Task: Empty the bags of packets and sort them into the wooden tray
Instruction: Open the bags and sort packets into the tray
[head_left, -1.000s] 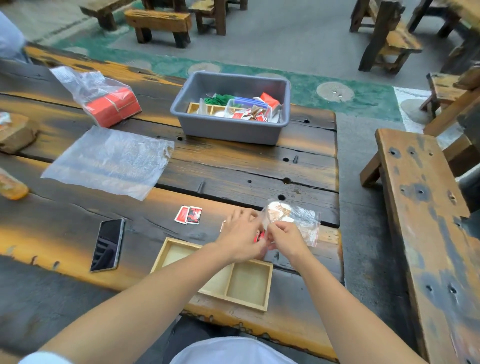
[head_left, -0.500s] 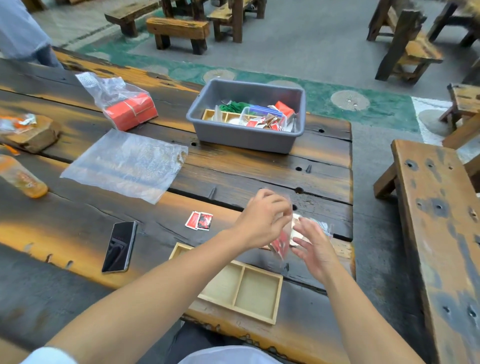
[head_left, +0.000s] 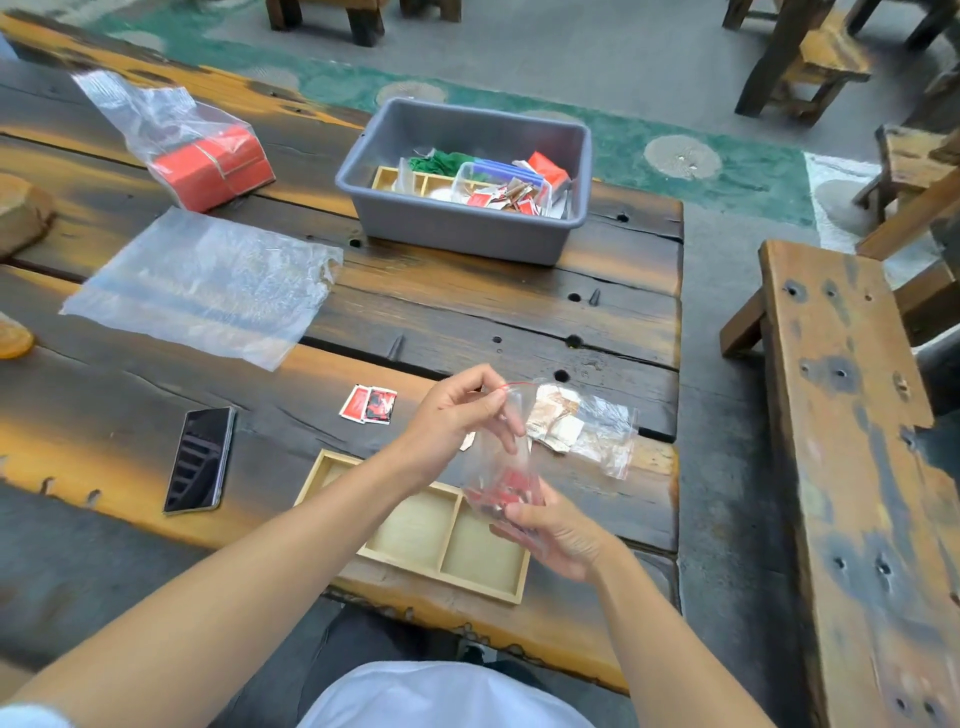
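Observation:
A small clear zip bag of red packets (head_left: 501, 467) hangs upright above the wooden tray (head_left: 415, 566). My left hand (head_left: 457, 415) pinches its red-striped top edge. My right hand (head_left: 556, 530) cups and grips its bottom, where the packets are bunched. The tray lies at the table's near edge, and the compartments I can see hold nothing. Two red packets (head_left: 369, 404) lie on the table left of my left hand. A second clear bag with pale packets (head_left: 576, 426) lies on the table behind the held bag.
A black phone (head_left: 200, 460) lies left of the tray. Further back are a flat empty plastic bag (head_left: 202, 283), a bag of red boxes (head_left: 208, 156) and a grey bin (head_left: 467, 228) of mixed packets. A wooden bench (head_left: 857, 467) stands to the right.
The bag of red packets has come up off the table into both hands. My left hand went to its top edge and my right hand dropped under its bottom. The pale-packet bag stayed on the table.

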